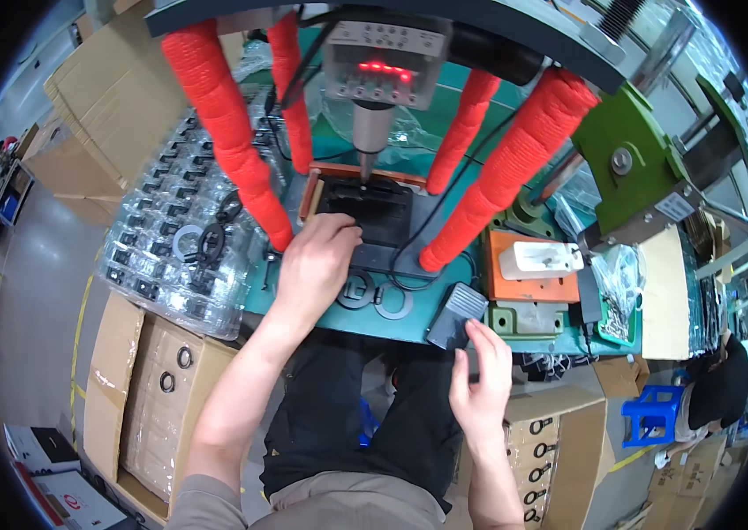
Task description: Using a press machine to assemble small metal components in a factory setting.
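My left hand point(317, 261) rests on the front edge of a black plastic part point(365, 212) that lies in an orange-rimmed fixture under a metal press tip point(365, 155). Its fingers press down on the part's near left corner. My right hand point(483, 375) hovers at the bench's front edge, fingers apart, its fingertips touching a grey switch box point(456, 314). Two flat ring parts point(372, 294) lie on the teal bench between both hands. The machine above shows a red lit display point(383, 69).
Four orange padded posts point(224, 115) surround the fixture. Clear trays of black parts point(175, 230) sit left, over cardboard boxes point(153, 389). An orange block with a white part point(537, 261) and a green machine point(630, 168) stand right. A blue stool point(652, 413) and another person are far right.
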A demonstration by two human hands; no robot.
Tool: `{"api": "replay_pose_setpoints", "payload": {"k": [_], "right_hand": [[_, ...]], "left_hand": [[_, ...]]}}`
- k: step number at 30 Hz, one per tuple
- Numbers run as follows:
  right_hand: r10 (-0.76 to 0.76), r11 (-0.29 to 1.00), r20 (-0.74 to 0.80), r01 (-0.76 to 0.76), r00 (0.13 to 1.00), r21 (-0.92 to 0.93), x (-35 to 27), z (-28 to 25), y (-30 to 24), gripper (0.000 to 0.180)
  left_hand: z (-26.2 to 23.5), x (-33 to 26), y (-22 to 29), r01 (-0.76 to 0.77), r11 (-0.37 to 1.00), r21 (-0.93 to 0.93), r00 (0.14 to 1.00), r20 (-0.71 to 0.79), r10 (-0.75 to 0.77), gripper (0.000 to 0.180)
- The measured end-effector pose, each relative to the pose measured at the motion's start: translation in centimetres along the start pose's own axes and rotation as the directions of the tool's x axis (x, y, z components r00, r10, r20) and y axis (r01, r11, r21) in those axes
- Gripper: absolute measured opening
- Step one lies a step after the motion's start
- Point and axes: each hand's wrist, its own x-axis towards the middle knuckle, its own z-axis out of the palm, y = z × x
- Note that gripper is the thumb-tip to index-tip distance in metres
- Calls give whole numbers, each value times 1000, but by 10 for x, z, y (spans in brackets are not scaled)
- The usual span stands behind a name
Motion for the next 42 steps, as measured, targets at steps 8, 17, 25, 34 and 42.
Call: {"api": "replay_pose_setpoints", "payload": {"k": [8, 17, 25, 34, 42], "right_hand": [[-39, 999, 9, 39, 999, 11, 3, 3, 0, 51], [-31, 999, 8, 31, 999, -19, 2, 1, 4, 56], [-40, 997, 22, 41, 999, -72, 13, 7, 6, 64], [-77, 995, -5, 77, 997, -60, 9, 9, 6, 63], [-59, 995, 1, 59, 998, -82, 12, 8, 5, 64]], "left_hand": [[5, -4, 7, 30, 995, 90, 999, -43, -27, 12], [7, -3, 11, 55, 990, 127, 998, -38, -51, 12], [5, -1, 15, 80, 990, 118, 996, -43, -75, 14], [2, -1, 8, 30, 992, 121, 999, -43, -25, 12], [-13, -5, 17, 0, 995, 99, 1000, -12, 1, 14]]}}
